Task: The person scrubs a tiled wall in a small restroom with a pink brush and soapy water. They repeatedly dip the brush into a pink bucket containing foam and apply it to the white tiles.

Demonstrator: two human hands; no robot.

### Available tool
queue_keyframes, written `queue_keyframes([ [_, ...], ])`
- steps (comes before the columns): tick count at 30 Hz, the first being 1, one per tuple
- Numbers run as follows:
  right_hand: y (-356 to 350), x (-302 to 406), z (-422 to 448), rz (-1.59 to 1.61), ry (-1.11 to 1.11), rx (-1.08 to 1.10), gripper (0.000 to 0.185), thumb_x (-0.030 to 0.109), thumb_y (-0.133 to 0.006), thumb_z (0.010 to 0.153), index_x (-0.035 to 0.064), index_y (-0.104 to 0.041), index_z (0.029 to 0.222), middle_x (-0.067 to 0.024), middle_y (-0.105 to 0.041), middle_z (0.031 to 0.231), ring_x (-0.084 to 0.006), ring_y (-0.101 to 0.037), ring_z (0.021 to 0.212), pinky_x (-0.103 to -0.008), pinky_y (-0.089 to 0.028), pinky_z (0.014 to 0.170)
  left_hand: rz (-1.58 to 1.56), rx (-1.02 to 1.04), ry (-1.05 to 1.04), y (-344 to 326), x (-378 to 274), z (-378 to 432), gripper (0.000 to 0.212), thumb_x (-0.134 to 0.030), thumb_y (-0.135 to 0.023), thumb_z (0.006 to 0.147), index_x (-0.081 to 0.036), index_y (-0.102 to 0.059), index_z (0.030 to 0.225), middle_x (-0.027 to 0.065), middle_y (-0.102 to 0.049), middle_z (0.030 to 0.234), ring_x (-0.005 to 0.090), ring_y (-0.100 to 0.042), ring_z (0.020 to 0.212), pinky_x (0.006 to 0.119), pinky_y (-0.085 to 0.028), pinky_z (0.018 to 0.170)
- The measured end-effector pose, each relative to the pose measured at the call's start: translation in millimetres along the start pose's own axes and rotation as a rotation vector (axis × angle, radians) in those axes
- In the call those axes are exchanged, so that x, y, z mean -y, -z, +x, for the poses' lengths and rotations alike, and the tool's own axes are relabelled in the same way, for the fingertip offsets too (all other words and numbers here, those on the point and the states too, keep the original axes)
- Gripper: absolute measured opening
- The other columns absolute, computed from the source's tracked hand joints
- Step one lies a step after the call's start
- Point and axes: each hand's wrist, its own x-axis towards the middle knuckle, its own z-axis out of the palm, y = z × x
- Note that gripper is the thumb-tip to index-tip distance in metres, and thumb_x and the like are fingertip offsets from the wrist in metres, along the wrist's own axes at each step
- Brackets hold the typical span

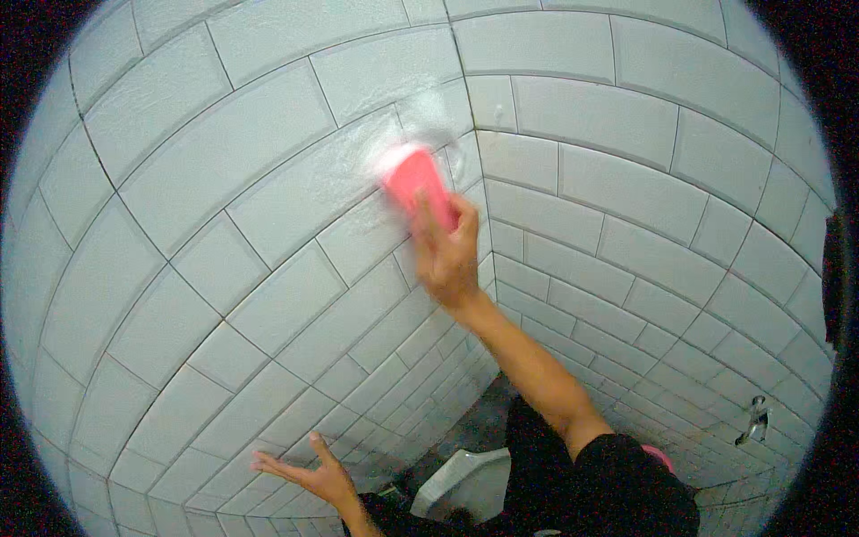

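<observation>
A pink scrub brush [417,178] with pale bristles is gripped in my right hand [446,252], which reaches up and presses it on the white tiled wall [288,161] close to the corner. Whitish foam [376,134] smears the tiles around the brush. The brush and fingers are slightly blurred. Low at the left, my left hand [312,470] is held with its fingers spread and nothing in it, near the lower tiles; whether it touches them I cannot tell.
A second tiled wall [604,181] meets the first at the corner. Below stands a white ceramic toilet fixture [463,480] on a dark floor [470,416]. A metal tap [757,419] juts from the right wall. Part of a pink object [659,456] shows behind my right shoulder.
</observation>
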Motion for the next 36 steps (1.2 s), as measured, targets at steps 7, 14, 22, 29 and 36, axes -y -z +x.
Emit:
queue_keyframes([
  [7,-16.9,-2.4,88.1,-0.03,-0.071,-0.135,0.052,0.011,-0.06,0.092,0.0159,-0.051,0.142,-0.0203,-0.048,0.112,-0.0316,-0.047,0.101,-0.0368,-0.044,0.088,0.205,0.28,0.136,32.3,-17.0,18.8,0.084,-0.042,-0.067,0.089,0.0,-0.028,0.15,0.0319,-0.014,0.155,0.0414,-0.017,0.146,0.047,-0.019,0.118],
  [14,-0.4,27.1,9.2,0.022,0.055,0.054,0.051,0.013,-0.06,0.09,0.0158,-0.053,0.141,-0.0221,-0.053,0.11,-0.037,-0.05,0.101,-0.0443,-0.045,0.087,0.168,0.392,0.176,59.2,-22.4,36.4,0.079,-0.045,-0.064,0.091,0.005,-0.036,0.146,0.0338,-0.025,0.151,0.0403,-0.023,0.145,0.044,-0.022,0.117],
  [22,-10.9,-40.9,101.7,-0.275,-0.042,-0.158,0.052,0.014,-0.06,0.092,0.0209,-0.051,0.142,-0.025,-0.046,0.117,-0.038,-0.046,0.107,-0.0463,-0.039,0.096,0.08,0.464,0.147,66.6,-15.2,39.6,0.08,-0.048,-0.061,0.093,0.004,-0.032,0.148,0.031,-0.028,0.151,0.0383,-0.022,0.146,0.043,-0.021,0.117],
  [29,-9.7,-54.3,78.6,-0.466,0.005,-0.074,0.051,0.016,-0.059,0.092,0.0176,-0.049,0.142,-0.027,-0.042,0.123,-0.0407,-0.045,0.108,-0.0497,-0.039,0.096,0.084,0.418,0.211,66.7,-31.6,35.9,0.078,-0.043,-0.063,0.092,0.003,-0.033,0.148,0.0334,-0.023,0.152,0.0395,-0.021,0.146,0.043,-0.023,0.116],
  [36,-9.8,-63.7,110.6,-0.623,0.015,-0.07,0.054,0.014,-0.056,0.09,0.0159,-0.045,0.143,-0.0236,-0.043,0.123,-0.0425,-0.048,0.106,-0.0536,-0.045,0.087,0.165,0.452,0.197,64.0,-23.7,36.1,0.077,-0.042,-0.063,0.092,0.002,-0.033,0.148,0.0322,-0.023,0.153,0.0403,-0.023,0.144,0.041,-0.025,0.115],
])
